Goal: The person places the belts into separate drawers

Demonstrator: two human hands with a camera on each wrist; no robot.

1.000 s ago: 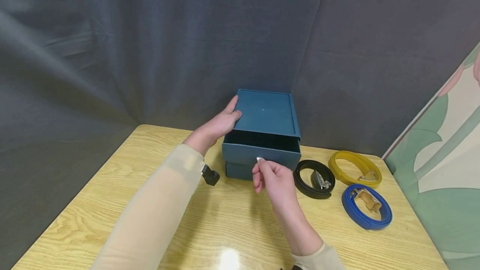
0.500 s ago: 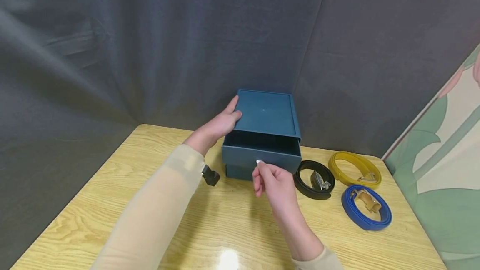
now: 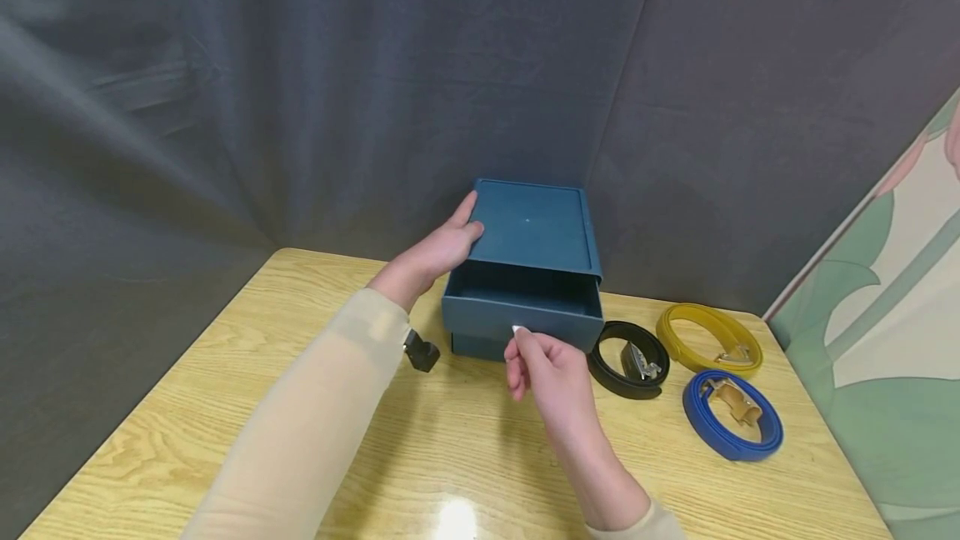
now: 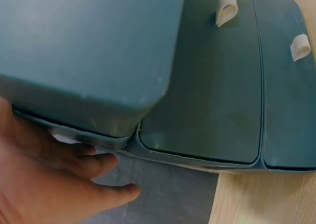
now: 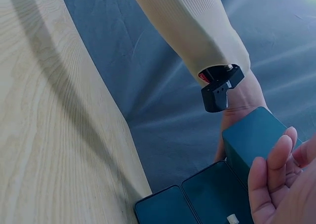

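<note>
- The left hand [image 3: 435, 252] rested against the left side of the box [image 3: 532, 227], its fingers [image 4: 106, 162] fairly straight and laid along the wall, the thumb on the top edge. A pale sleeve [image 3: 315, 407] covered the forearm, and a small black device [image 3: 421, 351] was strapped at the wrist.
- The box, dark teal, stood at the far edge of the table [image 3: 225, 407], close to the grey curtain [image 3: 300, 90] behind it.
- The upper drawer [image 3: 521, 302] was drawn part way out towards the person; its dark inside showed. What lay in it could not be told. A lower drawer front sat closed beneath it.
- The left wrist view showed two small white pull tabs [image 4: 226, 9] on the drawer fronts.
- The right hand [image 3: 551, 369] was at the front of the upper drawer, its thumb and forefinger pinching the white tab [image 3: 517, 329]; the other fingers were curled in loosely.
- A black belt [image 3: 628, 358], coiled, lay on the table just beside the box's right lower corner and near the right hand.
- A yellow belt [image 3: 708, 338], coiled, lay to the right of the black one, nearer the curtain.
- A blue belt [image 3: 733, 415], coiled with a tan buckle, lay in front of the yellow one, nearer the person.
- A painted panel [image 3: 885, 340] in green and cream stood at the table's right edge.
</note>
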